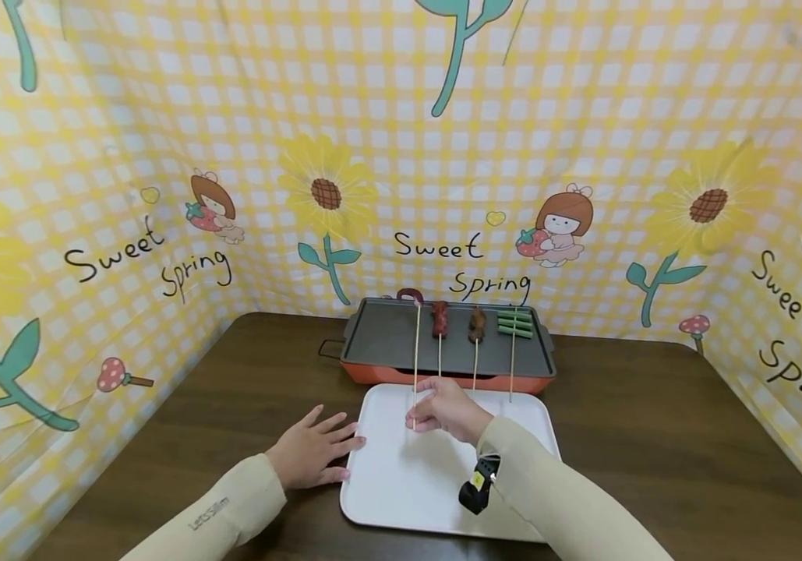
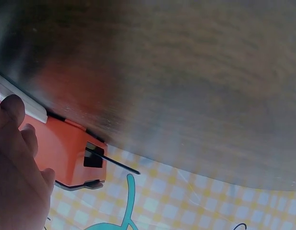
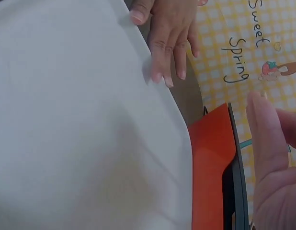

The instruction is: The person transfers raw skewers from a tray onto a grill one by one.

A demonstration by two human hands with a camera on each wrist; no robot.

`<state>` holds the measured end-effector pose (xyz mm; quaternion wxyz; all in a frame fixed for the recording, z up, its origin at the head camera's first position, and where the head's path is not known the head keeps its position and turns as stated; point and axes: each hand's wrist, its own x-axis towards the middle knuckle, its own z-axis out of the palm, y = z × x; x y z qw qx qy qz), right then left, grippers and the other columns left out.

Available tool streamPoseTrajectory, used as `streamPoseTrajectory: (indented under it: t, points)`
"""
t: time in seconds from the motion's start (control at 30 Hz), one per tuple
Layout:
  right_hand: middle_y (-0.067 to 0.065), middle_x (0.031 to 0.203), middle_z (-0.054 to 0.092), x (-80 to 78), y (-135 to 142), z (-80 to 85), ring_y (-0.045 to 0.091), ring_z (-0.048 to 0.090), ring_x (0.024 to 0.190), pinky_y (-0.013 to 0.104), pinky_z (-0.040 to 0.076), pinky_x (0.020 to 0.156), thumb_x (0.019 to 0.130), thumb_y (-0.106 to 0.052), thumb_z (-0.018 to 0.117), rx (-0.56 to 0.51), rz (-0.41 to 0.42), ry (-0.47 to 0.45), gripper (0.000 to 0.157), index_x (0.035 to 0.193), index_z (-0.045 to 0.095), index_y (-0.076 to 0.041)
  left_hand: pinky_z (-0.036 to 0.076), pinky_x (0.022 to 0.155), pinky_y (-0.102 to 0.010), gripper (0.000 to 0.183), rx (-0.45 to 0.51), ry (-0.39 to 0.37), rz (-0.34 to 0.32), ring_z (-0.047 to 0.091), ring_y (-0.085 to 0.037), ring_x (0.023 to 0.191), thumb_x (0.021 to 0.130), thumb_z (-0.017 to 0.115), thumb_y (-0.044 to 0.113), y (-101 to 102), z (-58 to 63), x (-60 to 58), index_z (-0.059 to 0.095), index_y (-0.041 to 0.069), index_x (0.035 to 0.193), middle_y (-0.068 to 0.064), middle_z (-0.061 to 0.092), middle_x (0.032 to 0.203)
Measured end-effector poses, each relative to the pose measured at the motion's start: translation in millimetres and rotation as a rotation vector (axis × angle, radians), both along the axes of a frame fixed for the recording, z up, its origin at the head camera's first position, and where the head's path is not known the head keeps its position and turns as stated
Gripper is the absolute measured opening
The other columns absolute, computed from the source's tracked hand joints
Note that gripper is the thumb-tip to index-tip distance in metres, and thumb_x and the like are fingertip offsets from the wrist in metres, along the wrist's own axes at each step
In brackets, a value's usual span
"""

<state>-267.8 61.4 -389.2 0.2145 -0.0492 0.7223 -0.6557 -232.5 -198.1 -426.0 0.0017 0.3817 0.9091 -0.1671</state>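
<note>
My right hand (image 1: 451, 411) pinches the lower part of a wooden skewer (image 1: 416, 343) above the white tray (image 1: 401, 487). A curled dark-red piece (image 1: 411, 295), like a tentacle, is on the skewer's far end, over the back of the grill plate (image 1: 386, 343). Fingers spread, my left hand (image 1: 311, 452) lies at the tray's left edge, its fingertips at the rim. To the right, on the grill, lie a red meat skewer (image 1: 439, 319), a brown meat skewer (image 1: 477, 323) and a green vegetable skewer (image 1: 515, 322), sticks pointing toward me.
The grill's orange base (image 1: 372, 375) stands directly behind the tray, with a black wire handle (image 1: 330, 348) at its left. Brown wooden table (image 1: 653, 436) extends on both sides. A yellow checked cloth (image 1: 386, 202) hangs behind and along the sides.
</note>
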Motion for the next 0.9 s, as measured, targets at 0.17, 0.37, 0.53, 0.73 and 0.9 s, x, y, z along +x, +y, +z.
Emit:
streamPoseTrajectory:
  t: [0.17, 0.37, 0.53, 0.73, 0.9]
  points:
    - [0.024, 0.092, 0.068, -9.6, 0, 2.8, 0.015, 0.067, 0.069, 0.025, 0.055, 0.062, 0.089, 0.011, 0.056, 0.005, 0.003, -0.003, 0.045, 0.131, 0.041, 0.011, 0.027, 0.107, -0.053, 0.062, 0.029, 0.025, -0.027, 0.04, -0.024, 0.134, 0.097, 0.026, 0.061, -4, -2.9, -1.7, 0.05, 0.023, 0.141, -0.001, 0.049, 0.143]
    - [0.015, 0.083, 0.069, -17.1, 0, 5.3, 0.015, 0.067, 0.066, 0.024, 0.055, 0.06, 0.088, 0.011, 0.057, 0.021, -0.013, -0.022, 0.045, 0.131, 0.043, 0.012, 0.028, 0.106, -0.054, 0.06, 0.031, 0.022, -0.024, 0.041, -0.024, 0.134, 0.097, 0.031, 0.059, -3, -5.0, -2.4, 0.051, 0.023, 0.14, -0.001, 0.049, 0.143]
    - [0.022, 0.092, 0.068, -20.8, -1, 5.5, 0.015, 0.067, 0.067, 0.024, 0.055, 0.061, 0.089, 0.01, 0.058, 0.013, -0.045, -0.049, 0.045, 0.131, 0.043, 0.012, 0.028, 0.107, -0.053, 0.058, -0.005, 0.027, -0.009, 0.04, -0.023, 0.135, 0.097, 0.034, 0.059, 1, -5.9, -1.1, 0.051, 0.025, 0.14, 0.002, 0.049, 0.143]
    - [0.023, 0.094, 0.068, -22.0, -5, 5.2, 0.015, 0.067, 0.066, 0.024, 0.055, 0.06, 0.089, 0.01, 0.058, 0.005, -0.075, -0.067, 0.046, 0.133, 0.042, 0.012, 0.028, 0.107, -0.051, 0.059, -0.032, 0.05, -0.025, 0.039, -0.022, 0.135, 0.096, 0.032, 0.061, 4, -8.6, -1.2, 0.051, 0.028, 0.14, 0.005, 0.049, 0.142]
    - [0.022, 0.092, 0.068, -22.2, -10, 6.5, 0.015, 0.066, 0.066, 0.024, 0.055, 0.062, 0.089, 0.011, 0.057, 0.012, -0.057, -0.066, 0.048, 0.134, 0.04, 0.013, 0.028, 0.107, -0.052, 0.059, -0.021, 0.052, -0.008, 0.039, -0.023, 0.135, 0.096, 0.032, 0.061, 2, -7.0, -3.1, 0.051, 0.027, 0.14, 0.004, 0.049, 0.143]
